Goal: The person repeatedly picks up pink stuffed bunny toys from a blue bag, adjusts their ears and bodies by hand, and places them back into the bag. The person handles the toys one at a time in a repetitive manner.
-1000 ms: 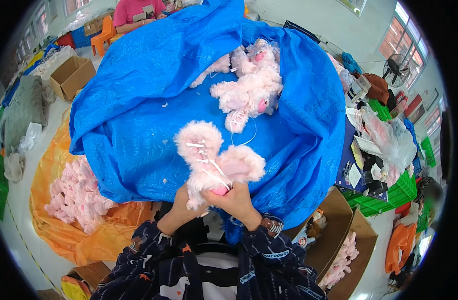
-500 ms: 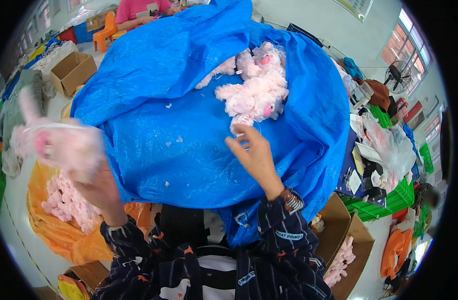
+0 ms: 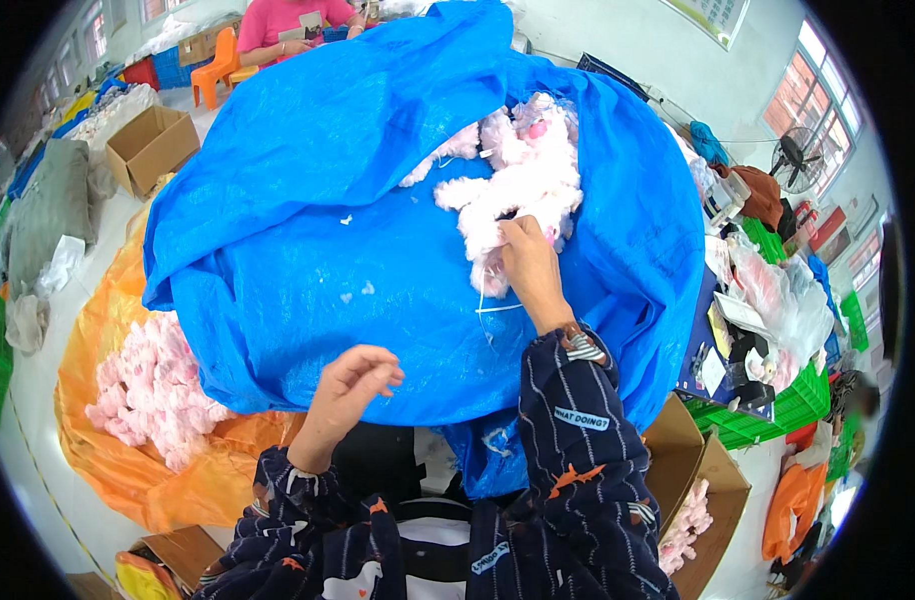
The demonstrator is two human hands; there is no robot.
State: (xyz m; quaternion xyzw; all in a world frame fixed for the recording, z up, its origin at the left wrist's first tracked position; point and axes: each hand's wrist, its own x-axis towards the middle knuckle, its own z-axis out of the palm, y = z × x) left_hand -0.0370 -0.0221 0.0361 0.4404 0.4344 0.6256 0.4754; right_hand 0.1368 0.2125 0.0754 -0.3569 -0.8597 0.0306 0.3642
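Fluffy pale-pink plush toys lie in a heap on the blue tarpaulin, toward its right side. My right hand is closed with thumb and fingers pinching the nearest plush toy in the heap. A thin white strip and string hang beside that hand, over the tarpaulin. Above the near edge of the tarpaulin, my left hand is empty, its fingers loosely bent and the palm turned inward.
At the left, an orange sack holds many pink plush pieces. A cardboard box with more pink pieces stands at the lower right. An open carton is at the far left; a person in pink sits beyond the tarpaulin.
The pink plush toy in my left hand is gone from it, and that hand has come right to the tarpaulin's near edge. My right hand has moved onto the heap and gripped a toy.
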